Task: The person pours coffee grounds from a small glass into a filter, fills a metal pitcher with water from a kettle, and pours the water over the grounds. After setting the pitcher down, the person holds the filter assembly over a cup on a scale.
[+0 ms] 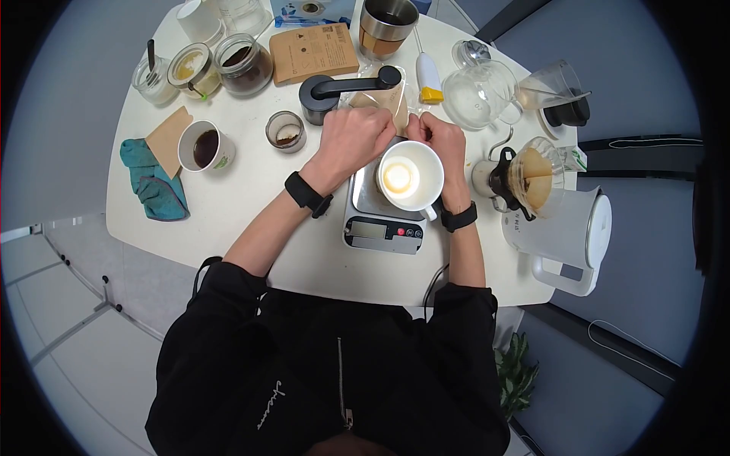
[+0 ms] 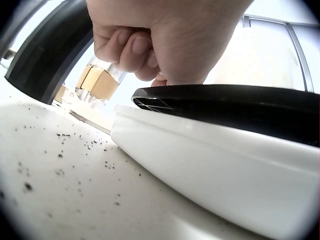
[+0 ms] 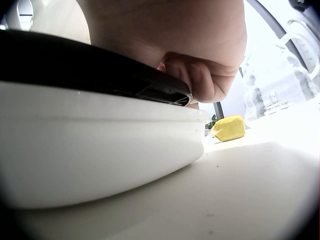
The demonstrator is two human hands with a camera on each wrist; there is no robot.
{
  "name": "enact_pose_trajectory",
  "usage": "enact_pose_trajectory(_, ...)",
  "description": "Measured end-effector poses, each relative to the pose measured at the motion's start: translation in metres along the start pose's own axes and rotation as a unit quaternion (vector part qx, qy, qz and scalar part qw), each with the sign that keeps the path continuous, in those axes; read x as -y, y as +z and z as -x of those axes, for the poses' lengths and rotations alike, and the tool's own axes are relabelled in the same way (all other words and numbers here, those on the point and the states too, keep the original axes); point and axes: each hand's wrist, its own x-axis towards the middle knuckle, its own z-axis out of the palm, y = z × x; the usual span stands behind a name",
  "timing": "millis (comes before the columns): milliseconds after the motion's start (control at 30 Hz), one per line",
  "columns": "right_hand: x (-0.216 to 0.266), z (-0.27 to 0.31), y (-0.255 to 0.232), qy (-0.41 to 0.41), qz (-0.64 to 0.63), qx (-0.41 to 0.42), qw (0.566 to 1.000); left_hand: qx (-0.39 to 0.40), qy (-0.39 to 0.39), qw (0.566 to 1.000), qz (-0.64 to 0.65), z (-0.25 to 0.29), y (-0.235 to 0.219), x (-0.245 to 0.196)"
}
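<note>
In the head view, both hands meet behind the scale (image 1: 363, 199), at the near edge of a clear plastic bag (image 1: 389, 102) with brown paper-like contents. The left hand (image 1: 346, 144) has its fingers curled and pinches the bag's left side. On the other side the right hand (image 1: 443, 148) pinches it with curled fingers; the fingertips are largely hidden. A white mug (image 1: 411, 176), its inside marked by a tan ring, stands on the scale between the wrists. The wrist views show curled fingers of the left hand (image 2: 160, 45) and right hand (image 3: 185, 45) above the scale's far corners.
A black-handled grinder (image 1: 318, 99), small glass (image 1: 286, 131), paper cup of dark liquid (image 1: 205, 147), teal cloth (image 1: 157, 186) and jars (image 1: 243, 67) are left. At right are a glass server (image 1: 475, 99), filter dripper (image 1: 537, 178) and white kettle (image 1: 559, 232). A whisk (image 1: 429, 76) lies behind.
</note>
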Motion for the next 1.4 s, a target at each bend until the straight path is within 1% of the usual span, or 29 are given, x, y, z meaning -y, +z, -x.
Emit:
enact_pose_trajectory(333,0.001,0.000,-0.001,0.008,0.001,0.001,1.000,0.003,0.002,1.000,0.002,0.000,-0.001,-0.001)
enact_pose_trajectory(433,-0.001,0.000,-0.001,0.008,0.004,0.002,1.000,-0.008,0.002,1.000,0.016,0.000,-0.002,-0.002)
enact_pose_trajectory(733,0.000,0.002,-0.002,0.013,0.014,0.000,1.000,-0.054,0.038,0.998,-0.008,0.001,0.001,-0.002)
enact_pose_trajectory(833,-0.002,0.000,-0.001,-0.024,0.018,-0.001,1.000,-0.026,0.039,0.999,-0.015,0.002,-0.003,-0.006)
enact_pose_trajectory(900,-0.010,0.003,-0.001,-0.040,0.023,-0.004,0.999,-0.024,0.054,0.998,-0.019,0.005,-0.006,-0.008)
enact_pose_trajectory(1000,-0.024,-0.002,-0.003,0.031,-0.110,0.020,0.993,-0.021,0.071,0.997,-0.023,0.008,-0.013,-0.008)
enact_pose_trajectory(1033,-0.029,-0.002,-0.004,0.025,-0.108,0.019,0.994,-0.017,0.072,0.997,-0.025,0.014,-0.017,-0.006)
enact_pose_trajectory(1100,-0.034,0.010,-0.009,0.060,-0.215,0.008,0.975,-0.004,0.070,0.997,-0.030,0.030,-0.026,-0.002)
enact_pose_trajectory(1133,-0.030,0.014,-0.012,0.079,-0.268,0.004,0.960,-0.006,0.067,0.997,-0.032,0.038,-0.035,-0.004)
enact_pose_trajectory(1167,-0.027,0.019,-0.016,0.079,-0.271,0.008,0.959,-0.011,0.056,0.998,-0.032,0.048,-0.045,-0.006)
enact_pose_trajectory(1267,-0.007,0.036,-0.040,0.156,-0.385,-0.008,0.909,-0.012,0.036,0.999,-0.033,0.082,-0.075,-0.010)
enact_pose_trajectory(1300,-0.001,0.044,-0.045,0.161,-0.388,-0.008,0.908,-0.061,0.009,0.998,-0.010,0.094,-0.083,-0.009)
enact_pose_trajectory(1333,0.003,0.051,-0.050,0.100,-0.349,-0.036,0.931,-0.111,-0.017,0.994,0.013,0.100,-0.089,-0.008)
enact_pose_trajectory(1367,0.008,0.057,-0.055,0.038,-0.308,-0.064,0.949,-0.108,-0.018,0.994,0.012,0.102,-0.095,-0.007)
enact_pose_trajectory(1400,0.014,0.058,-0.059,-0.025,-0.264,-0.092,0.960,-0.128,-0.051,0.990,0.020,0.104,-0.100,-0.008)
